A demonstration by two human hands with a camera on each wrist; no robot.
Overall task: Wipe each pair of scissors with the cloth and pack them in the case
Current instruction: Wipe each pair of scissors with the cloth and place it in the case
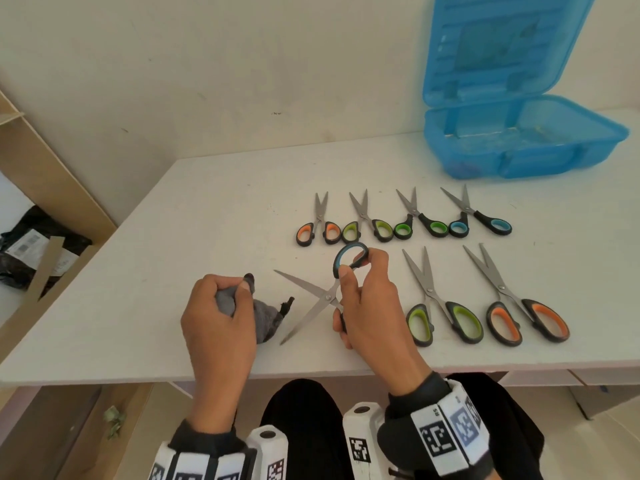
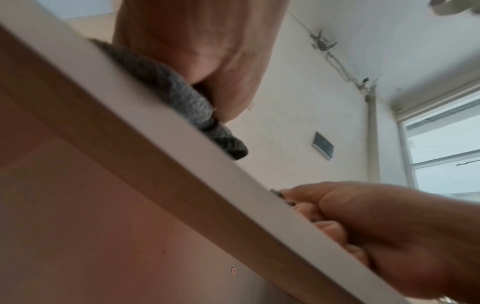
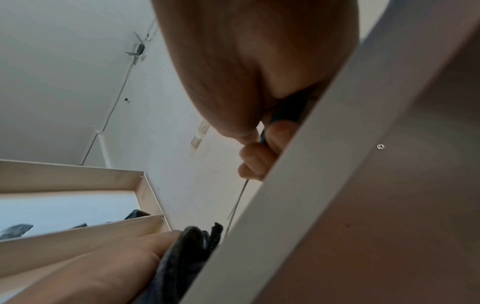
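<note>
We hold the large blue-handled steel scissors [image 1: 327, 292] in our right hand [image 1: 369, 306] at the frame's centre, fingers curled round its handles, blades splayed toward the lower left. Our left hand [image 1: 218, 320] clutches the bunched grey cloth [image 1: 263, 317] on the white counter [image 1: 173, 220], just left of the blade tips and nearer them. The open blue plastic case [image 1: 519, 147] sits upper right.

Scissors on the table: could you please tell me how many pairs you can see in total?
7: four small pairs in the back row, two large pairs at front right, and one blue-handled pair held open by the right hand. None visible in the case.
</note>
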